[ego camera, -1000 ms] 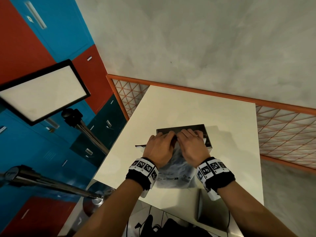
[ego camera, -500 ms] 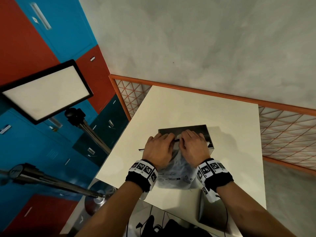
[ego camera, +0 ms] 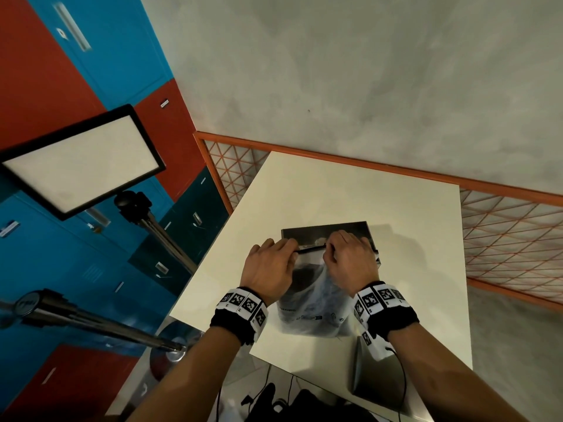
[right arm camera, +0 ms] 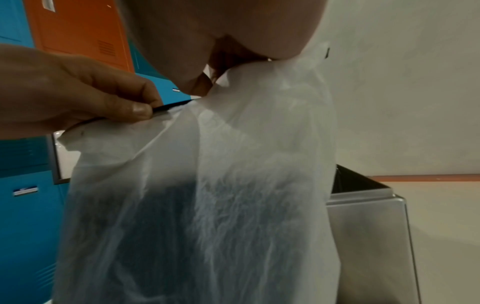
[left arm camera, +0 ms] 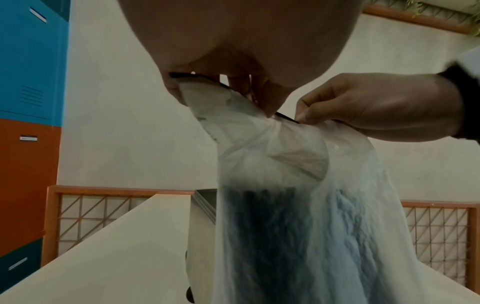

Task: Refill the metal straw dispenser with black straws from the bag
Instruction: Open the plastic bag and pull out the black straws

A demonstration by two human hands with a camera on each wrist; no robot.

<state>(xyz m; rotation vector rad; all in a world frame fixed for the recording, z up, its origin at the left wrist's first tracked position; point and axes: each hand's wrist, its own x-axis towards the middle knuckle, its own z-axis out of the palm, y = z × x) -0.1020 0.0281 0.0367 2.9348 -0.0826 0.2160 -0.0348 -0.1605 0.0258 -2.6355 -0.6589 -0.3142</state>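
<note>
A translucent plastic bag [ego camera: 316, 303] of black straws [left arm camera: 262, 236] hangs upright over the white table [ego camera: 411, 226], held at its black-edged top. My left hand [ego camera: 274, 266] pinches the top edge on the left and my right hand [ego camera: 350, 263] pinches it on the right, with a short stretch of the black strip taut between them. In the right wrist view the left hand [right arm camera: 78, 96] grips that strip. The open metal straw dispenser [ego camera: 323, 231] stands just behind the bag; its steel side [right arm camera: 369, 236] shows to the right of the bag [right arm camera: 197, 205].
A flat grey metal panel [ego camera: 380, 379] lies at the table's near right corner. A light panel on a stand [ego camera: 79, 159] and metal poles rise at the left, before blue and red lockers. An orange mesh railing [ego camera: 511, 239] borders the table's far and right sides.
Both hands have lifted the bag's top and drawn slightly apart, so more of the black strip shows between them. The bag hangs higher than before.
</note>
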